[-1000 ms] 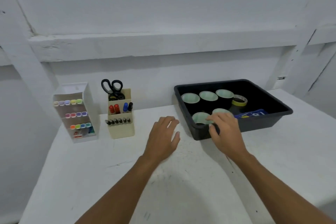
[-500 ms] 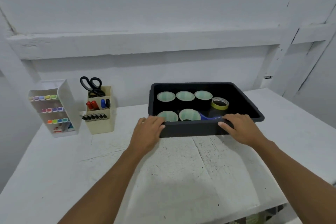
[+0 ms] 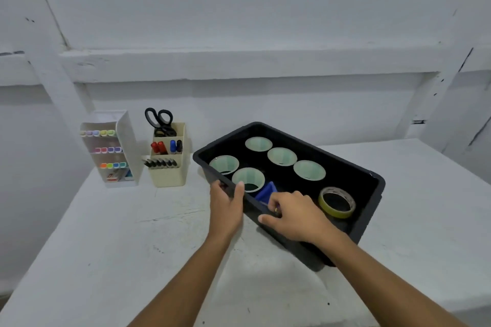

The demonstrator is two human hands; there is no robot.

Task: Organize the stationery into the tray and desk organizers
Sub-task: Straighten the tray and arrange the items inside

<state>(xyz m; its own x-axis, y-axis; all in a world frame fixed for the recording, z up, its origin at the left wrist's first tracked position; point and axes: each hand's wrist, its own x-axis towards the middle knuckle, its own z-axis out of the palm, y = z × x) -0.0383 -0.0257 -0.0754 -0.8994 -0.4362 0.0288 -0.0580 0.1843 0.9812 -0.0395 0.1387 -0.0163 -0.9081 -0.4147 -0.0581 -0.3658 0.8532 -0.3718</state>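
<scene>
Left hand (image 3: 227, 208) gripping black tray (image 3: 372, 188) rim, right hand (image 3: 295, 214) inside (angled)

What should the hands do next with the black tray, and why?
Probably turn the black tray square to the wall: it sits askew, and the left hand and right hand both grip its near rim.

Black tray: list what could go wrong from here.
1. The left hand and right hand grip only the near rim of the black tray; if lifted this way, its far side may sag.
2. The green-lined tape rolls and yellow tape roll look loose and could slide or collide.
</scene>
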